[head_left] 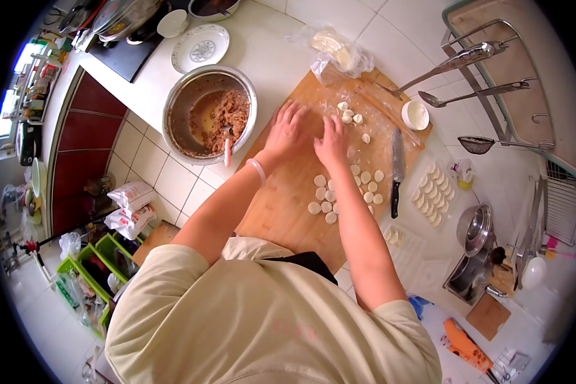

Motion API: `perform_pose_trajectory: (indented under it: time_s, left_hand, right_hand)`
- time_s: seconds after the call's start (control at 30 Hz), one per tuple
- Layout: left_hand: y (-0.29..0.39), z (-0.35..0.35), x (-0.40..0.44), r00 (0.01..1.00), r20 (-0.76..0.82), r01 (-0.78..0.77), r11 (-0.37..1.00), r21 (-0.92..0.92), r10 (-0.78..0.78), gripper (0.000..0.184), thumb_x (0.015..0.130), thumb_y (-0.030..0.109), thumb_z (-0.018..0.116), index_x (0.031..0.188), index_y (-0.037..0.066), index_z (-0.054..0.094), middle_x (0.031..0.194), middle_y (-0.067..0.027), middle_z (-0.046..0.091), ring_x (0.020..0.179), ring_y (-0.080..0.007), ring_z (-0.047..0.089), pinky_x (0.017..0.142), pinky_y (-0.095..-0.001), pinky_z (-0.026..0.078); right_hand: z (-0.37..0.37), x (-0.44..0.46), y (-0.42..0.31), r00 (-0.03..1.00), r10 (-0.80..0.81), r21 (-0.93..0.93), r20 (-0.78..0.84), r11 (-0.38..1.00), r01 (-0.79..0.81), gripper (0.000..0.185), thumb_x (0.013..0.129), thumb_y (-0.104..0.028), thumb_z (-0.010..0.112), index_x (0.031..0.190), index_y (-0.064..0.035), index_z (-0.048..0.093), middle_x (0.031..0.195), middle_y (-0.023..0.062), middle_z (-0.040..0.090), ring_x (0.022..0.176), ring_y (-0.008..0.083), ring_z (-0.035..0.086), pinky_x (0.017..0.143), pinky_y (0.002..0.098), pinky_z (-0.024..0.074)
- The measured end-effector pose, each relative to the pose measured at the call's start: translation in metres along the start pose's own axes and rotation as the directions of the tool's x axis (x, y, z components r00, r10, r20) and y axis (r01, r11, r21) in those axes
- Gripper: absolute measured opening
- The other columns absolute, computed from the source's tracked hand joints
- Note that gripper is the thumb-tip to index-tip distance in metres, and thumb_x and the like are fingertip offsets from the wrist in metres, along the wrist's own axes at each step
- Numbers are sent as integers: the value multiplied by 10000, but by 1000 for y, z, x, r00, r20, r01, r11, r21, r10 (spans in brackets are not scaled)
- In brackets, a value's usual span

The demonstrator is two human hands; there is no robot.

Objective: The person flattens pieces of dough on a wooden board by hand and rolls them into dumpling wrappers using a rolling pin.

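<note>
My left hand, with a pale bracelet on its wrist, rests palm down toward the left of the wooden board, fingers stretched out. My right hand is beside it, fingers pointing forward and a little apart; whatever lies under its palm is hidden. Just beyond its fingertips are several small dough pieces. Flattened dough rounds lie on both sides of my right forearm. To the right, a knife with a black handle lies on the board.
A metal basin of meat filling with a spoon stands left of the board. Behind are bagged dough and a rolling pin; a white flour bowl is at the right. Rows of dumplings lie farther right, near the sink.
</note>
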State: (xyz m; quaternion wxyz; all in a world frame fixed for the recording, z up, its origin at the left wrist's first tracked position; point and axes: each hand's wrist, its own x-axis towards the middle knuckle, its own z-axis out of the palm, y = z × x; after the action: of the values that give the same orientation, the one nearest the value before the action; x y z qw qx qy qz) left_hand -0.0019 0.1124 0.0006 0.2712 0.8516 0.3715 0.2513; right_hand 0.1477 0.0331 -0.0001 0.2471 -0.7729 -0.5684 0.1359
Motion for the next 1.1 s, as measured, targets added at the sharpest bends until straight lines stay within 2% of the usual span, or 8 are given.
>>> perform_pose_trajectory:
  time_s: [0.1, 0.43, 0.53, 0.63, 0.77, 0.9, 1.03, 1.1]
  left_hand:
    - [-2, 24, 8, 993, 109, 8, 958, 286, -41, 586, 934, 287, 545, 1484, 145, 400, 1588, -123, 284, 1497, -335, 167, 1205, -544, 117]
    - [-6, 27, 4, 977, 201, -15, 918, 397, -72, 571, 999, 380, 377, 1503, 111, 379, 1623, -99, 212, 1519, -306, 72, 1197, -578, 43]
    - [-8, 33, -4, 993, 105, -76, 962, 261, 50, 515, 962, 284, 488, 1428, 66, 456, 1556, -151, 329, 1481, -345, 201, 1189, -549, 169]
    - [13, 44, -27, 979, -81, -199, 969, -148, 188, 410, 816, 32, 640, 1216, 17, 554, 1328, -191, 532, 1276, -393, 479, 1075, -475, 411]
    - [63, 55, -37, 971, 191, -28, 861, -508, 144, 445, 800, 18, 624, 1238, 31, 550, 1315, -177, 546, 1242, -392, 502, 1057, -436, 431]
    - [55, 80, 41, 996, -84, -51, 970, -239, 32, 497, 807, 36, 616, 1297, 65, 540, 1373, -155, 529, 1260, -363, 478, 1043, -443, 428]
    - [50, 73, 97, 994, -64, -86, 996, -15, 85, 426, 807, 48, 626, 1232, 73, 597, 1289, -117, 583, 1207, -345, 515, 1006, -450, 449]
    - [43, 68, 107, 944, 329, -92, 982, 164, 33, 333, 803, 60, 626, 1135, 79, 636, 1187, -92, 608, 1134, -322, 541, 942, -427, 482]
  right_hand:
    - [31, 11, -8, 998, -48, -196, -36, 980, 41, 579, 912, -192, 535, 1444, -6, 401, 1545, 198, 332, 1462, 357, 256, 1195, 524, 193]
    - [43, 2, -3, 997, -2, -283, -77, 959, -20, 557, 969, -312, 427, 1478, -88, 402, 1553, 126, 360, 1482, 302, 236, 1206, 554, 108]
    - [33, -17, 8, 976, -98, -180, -193, 982, 63, 412, 925, -217, 536, 1312, -74, 550, 1440, 130, 480, 1404, 331, 361, 1153, 541, 255]
    - [11, -55, 29, 971, -216, 17, -102, 976, 219, 242, 869, -105, 596, 1108, -75, 618, 1218, 126, 592, 1216, 356, 503, 1004, 516, 408]
    - [-20, -63, 53, 992, -101, -56, -82, 994, 96, 169, 836, -87, 634, 1004, -75, 617, 1019, 141, 612, 986, 376, 557, 863, 494, 463]
    - [-25, -4, 58, 973, 78, -76, -217, 992, -96, 190, 826, -105, 659, 1002, -63, 599, 1012, 172, 609, 940, 387, 569, 845, 486, 469]
    - [-4, 32, 54, 948, 167, -101, -270, 975, -200, 231, 813, -137, 677, 1007, -54, 585, 1019, 188, 614, 955, 398, 582, 814, 493, 481]
    - [0, 38, 53, 932, 175, -131, -318, 965, -226, 239, 804, -145, 679, 1008, -59, 588, 1030, 193, 618, 960, 408, 589, 814, 494, 484]
